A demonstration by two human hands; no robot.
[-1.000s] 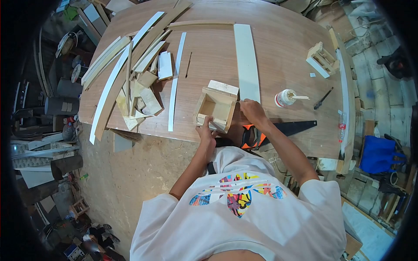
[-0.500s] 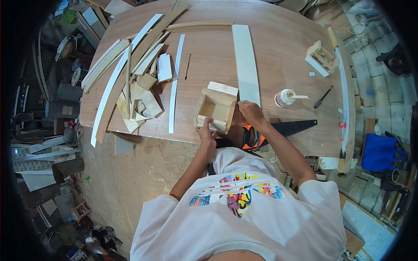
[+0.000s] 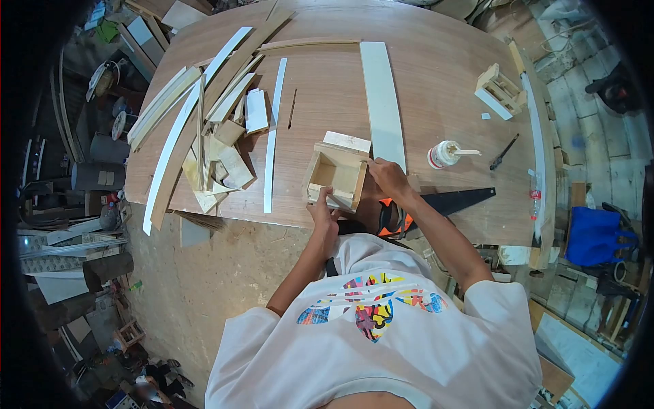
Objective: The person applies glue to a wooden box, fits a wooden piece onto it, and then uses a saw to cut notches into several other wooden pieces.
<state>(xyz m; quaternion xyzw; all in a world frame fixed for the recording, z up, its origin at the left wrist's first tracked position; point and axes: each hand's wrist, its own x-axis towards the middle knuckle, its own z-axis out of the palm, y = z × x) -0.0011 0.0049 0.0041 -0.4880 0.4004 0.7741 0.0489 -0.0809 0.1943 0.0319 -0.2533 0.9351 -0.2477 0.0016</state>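
Note:
A small open wooden box (image 3: pixel 338 176) sits near the table's front edge, its hollow facing up. My left hand (image 3: pixel 324 213) grips its near left side, thumb over the rim. Closed fingers of my right hand (image 3: pixel 387 176) touch the box's right edge; whether they pinch something small cannot be made out. Against the far side of the box lies a short white-faced block (image 3: pixel 347 142). A handsaw (image 3: pixel 458 200) with an orange and black handle lies just right of the box, partly under my right forearm. Behind my right hand is a long pale board (image 3: pixel 383 102).
On the left are long strips (image 3: pixel 197 123) and a pile of offcuts (image 3: pixel 228 160). A narrow white strip (image 3: pixel 274 136) lies left of the box. To the right stand a glue jar (image 3: pixel 443 155), dark pliers-like tool (image 3: pixel 504 152) and a small wooden frame (image 3: pixel 499 92).
My right hand has shifted slightly left along the box's right edge. The box and my left hand stay nearly where they were; the view has moved slightly.

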